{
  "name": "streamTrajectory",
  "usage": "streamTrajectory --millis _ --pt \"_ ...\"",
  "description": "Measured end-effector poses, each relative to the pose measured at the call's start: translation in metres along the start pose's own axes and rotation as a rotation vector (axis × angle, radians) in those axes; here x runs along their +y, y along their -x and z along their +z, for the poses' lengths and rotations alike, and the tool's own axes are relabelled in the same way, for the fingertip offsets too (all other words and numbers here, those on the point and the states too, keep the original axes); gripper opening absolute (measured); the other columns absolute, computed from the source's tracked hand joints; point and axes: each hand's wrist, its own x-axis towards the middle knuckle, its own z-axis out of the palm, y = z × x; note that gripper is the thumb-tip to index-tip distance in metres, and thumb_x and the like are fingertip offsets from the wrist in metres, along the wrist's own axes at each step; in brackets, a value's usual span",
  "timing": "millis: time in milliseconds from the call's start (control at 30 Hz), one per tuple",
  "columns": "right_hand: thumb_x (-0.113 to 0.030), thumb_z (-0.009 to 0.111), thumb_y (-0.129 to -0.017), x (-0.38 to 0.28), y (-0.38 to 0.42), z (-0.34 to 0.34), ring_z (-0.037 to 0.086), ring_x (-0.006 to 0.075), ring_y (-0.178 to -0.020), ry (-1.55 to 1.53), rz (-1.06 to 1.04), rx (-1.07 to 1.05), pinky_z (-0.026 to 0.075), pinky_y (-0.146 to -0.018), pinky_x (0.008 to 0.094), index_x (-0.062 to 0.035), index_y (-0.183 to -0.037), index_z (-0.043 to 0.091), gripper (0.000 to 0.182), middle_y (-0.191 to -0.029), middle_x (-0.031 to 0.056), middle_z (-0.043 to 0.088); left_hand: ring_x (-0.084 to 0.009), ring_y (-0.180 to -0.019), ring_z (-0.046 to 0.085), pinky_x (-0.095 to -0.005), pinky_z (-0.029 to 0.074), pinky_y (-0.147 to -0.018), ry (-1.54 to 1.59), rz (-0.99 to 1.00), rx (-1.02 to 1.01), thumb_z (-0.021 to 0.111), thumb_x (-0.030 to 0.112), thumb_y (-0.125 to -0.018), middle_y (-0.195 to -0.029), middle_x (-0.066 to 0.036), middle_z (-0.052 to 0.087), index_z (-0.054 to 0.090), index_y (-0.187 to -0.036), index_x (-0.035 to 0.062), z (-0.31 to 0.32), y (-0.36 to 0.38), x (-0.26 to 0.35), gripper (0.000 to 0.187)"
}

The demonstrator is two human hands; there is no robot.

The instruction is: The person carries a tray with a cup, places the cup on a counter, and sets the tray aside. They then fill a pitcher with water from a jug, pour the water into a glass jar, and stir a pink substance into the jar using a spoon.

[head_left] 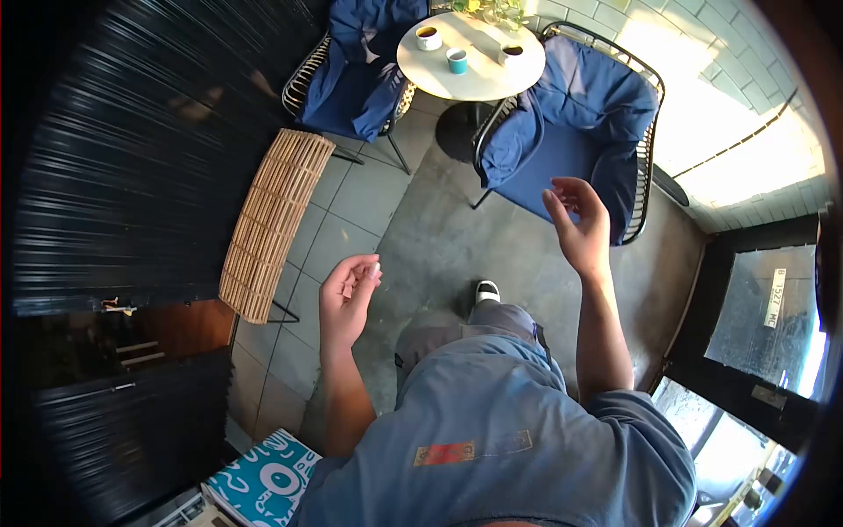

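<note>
My left hand is raised in mid-air over the floor, its fingers loosely curled and nothing visible in it. To its left stands a rattan bench. My right hand hangs in the air before a blue-cushioned chair, with thumb and fingers bent apart around no object. Neither hand appears to touch anything. Farther off, a round table carries a white cup of dark drink, a teal cup and another cup.
A second blue-cushioned chair stands left of the table. Black slatted panels line the left side. A dark-framed glass door is at right. A teal patterned box or book lies at lower left. Concrete floor meets grey tiles.
</note>
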Motion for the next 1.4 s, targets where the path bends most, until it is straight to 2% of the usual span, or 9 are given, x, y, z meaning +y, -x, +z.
streamTrajectory --millis 233,433,633,800,933,1033,1167,1300,1400 --pt "-0.026 0.070 -0.085 0.031 -0.131 0.095 0.063 0.0139 -0.082 -0.124 0.211 -0.176 0.049 -0.074 0.0265 0.0016 -0.107 0.061 0.036 -0.091 0.0099 0.067 -0.0098 -0.081 0.057 -0.0238 0.047 -0.074 0.028 -0.087 0.027 0.060 0.009 -0.092 -0.089 -0.004 0.061 0.062 -0.103 -0.0009 -0.031 -0.107 0.003 0.016" --pt "-0.032 0.070 -0.085 0.073 -0.206 0.185 0.063 0.0179 -0.088 -0.105 0.331 -0.133 0.049 -0.078 0.0288 0.0039 -0.119 0.053 0.053 -0.097 0.0152 0.066 -0.0096 -0.083 0.057 -0.0240 0.048 -0.073 0.029 -0.094 -0.095 0.060 0.009 -0.092 -0.092 -0.005 0.062 0.062 -0.106 -0.0009 -0.093 -0.244 -0.015 0.017" --pt "-0.033 0.071 -0.082 0.136 -0.238 0.237 0.063 0.0183 -0.084 0.018 0.518 -0.068 0.050 -0.074 0.0297 0.0042 -0.121 0.052 0.058 -0.095 0.0149 0.067 -0.0100 -0.082 0.057 -0.0243 0.047 -0.077 0.003 -0.002 -0.102 0.058 0.004 -0.091 -0.098 -0.004 0.062 0.059 -0.112 -0.0005 -0.160 -0.385 0.022 0.022" --pt "-0.034 0.071 -0.080 0.137 -0.264 0.252 0.065 0.0209 -0.083 0.085 0.675 -0.012 0.052 -0.071 0.0311 0.0038 -0.123 0.050 0.061 -0.099 0.0165 0.065 -0.0086 -0.074 0.054 -0.0213 0.039 -0.065 0.092 -0.008 -0.056 0.059 0.008 -0.091 -0.084 -0.001 0.059 0.059 -0.099 0.0049 -0.164 -0.463 0.033 0.009" --pt "-0.034 0.072 -0.079 0.163 -0.302 0.263 0.064 0.0242 -0.089 0.201 0.674 -0.023 0.052 -0.074 0.0326 0.0018 -0.129 0.044 0.067 -0.102 0.0186 0.064 -0.0092 -0.072 0.051 -0.0219 0.039 -0.066 0.123 -0.032 -0.097 0.058 0.007 -0.091 -0.081 -0.002 0.056 0.052 -0.096 0.0066 -0.151 -0.492 0.024 0.008" --pt "-0.033 0.079 -0.071 0.174 -0.341 0.273 0.062 0.0321 -0.095 0.236 0.671 0.018 0.050 -0.084 0.0374 -0.0037 -0.142 0.021 0.096 -0.114 0.0233 0.057 -0.0108 -0.073 0.052 -0.0234 0.040 -0.067 0.126 -0.135 -0.050 0.058 0.003 -0.089 -0.078 -0.003 0.055 0.054 -0.093 0.0045 -0.136 -0.502 0.019 0.006" --pt "-0.026 0.085 -0.062 0.218 -0.377 0.297 0.050 0.0373 -0.114 0.224 0.542 0.187 0.047 -0.094 0.0437 -0.0058 -0.145 0.016 0.110 -0.133 0.0259 0.036 -0.0120 -0.074 0.053 -0.0239 0.040 -0.067 0.039 -0.224 -0.041 0.059 0.001 -0.088 -0.078 -0.003 0.054 0.053 -0.091 0.0041 -0.123 -0.513 0.021 0.008" --pt "-0.028 0.088 -0.059 0.262 -0.398 0.311 0.049 0.0376 -0.116 0.423 0.263 0.174 0.042 -0.101 0.0435 -0.0108 -0.146 0.017 0.113 -0.134 0.0223 0.040 -0.0120 -0.074 0.054 -0.0241 0.040 -0.067 0.005 -0.288 -0.003 0.059 0.002 -0.088 -0.079 -0.003 0.055 0.052 -0.091 0.0050 -0.112 -0.538 0.026 0.008" --pt "-0.026 0.087 -0.060 0.274 -0.404 0.313 0.049 0.0340 -0.120 0.263 0.393 0.111 0.042 -0.100 0.0421 -0.0116 -0.144 0.023 0.107 -0.133 0.0200 0.045 -0.0117 -0.075 0.054 -0.0245 0.040 -0.067 -0.037 -0.319 0.027 0.059 0.004 -0.089 -0.079 -0.004 0.057 0.053 -0.092 0.0051 -0.101 -0.553 0.029 0.006"
